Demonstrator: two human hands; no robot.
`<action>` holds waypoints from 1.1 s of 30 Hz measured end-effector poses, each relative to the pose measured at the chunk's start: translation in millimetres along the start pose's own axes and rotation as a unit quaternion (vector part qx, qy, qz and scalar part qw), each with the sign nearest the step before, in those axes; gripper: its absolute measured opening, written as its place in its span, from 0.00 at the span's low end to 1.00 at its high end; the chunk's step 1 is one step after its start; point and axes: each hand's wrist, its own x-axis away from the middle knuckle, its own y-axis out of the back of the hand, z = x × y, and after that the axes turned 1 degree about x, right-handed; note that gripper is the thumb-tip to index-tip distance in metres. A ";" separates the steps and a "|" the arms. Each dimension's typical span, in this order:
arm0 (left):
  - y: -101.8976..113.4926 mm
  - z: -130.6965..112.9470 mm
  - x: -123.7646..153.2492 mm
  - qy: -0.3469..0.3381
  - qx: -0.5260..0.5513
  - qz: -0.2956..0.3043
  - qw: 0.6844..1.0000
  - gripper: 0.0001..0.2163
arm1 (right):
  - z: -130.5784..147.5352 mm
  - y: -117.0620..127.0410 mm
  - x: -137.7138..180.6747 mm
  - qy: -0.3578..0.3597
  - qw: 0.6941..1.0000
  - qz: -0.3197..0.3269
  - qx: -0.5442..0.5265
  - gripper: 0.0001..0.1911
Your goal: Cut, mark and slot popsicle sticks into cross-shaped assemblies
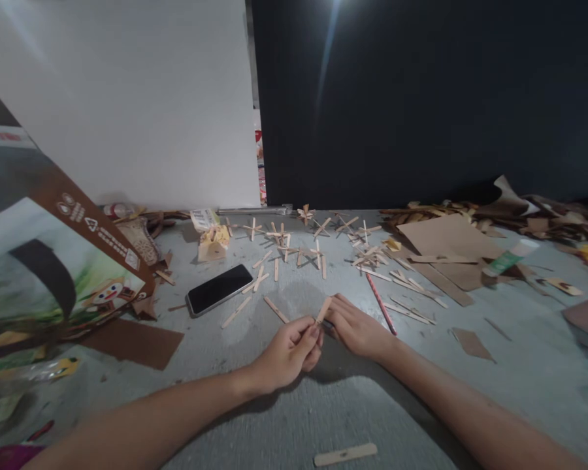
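Observation:
My left hand is closed in a pinch on a small wooden craft stick, which tilts up to the right. My right hand rests on the grey floor right beside it, fingers curled against the lower end of the same stick. Several loose sticks and glued stick crosses lie scattered just beyond my hands. A red pencil lies to the right of my right hand.
A black phone lies left of centre. A printed carton leans at the far left over brown card. Cardboard sheets, scraps and a green glue tube sit at the right. One stick lies near me.

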 end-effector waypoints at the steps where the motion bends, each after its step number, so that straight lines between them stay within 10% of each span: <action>1: 0.0 0.2 0.1 -0.002 0.002 -0.003 1.000 0.24 | -0.7 -0.4 0.0 -0.001 1.000 0.001 0.003 0.13; 33: -3.8 -2.0 4.5 -0.015 -0.020 -0.032 0.999 0.25 | 4.8 -0.8 -0.5 -0.031 0.999 -0.002 -0.021 0.14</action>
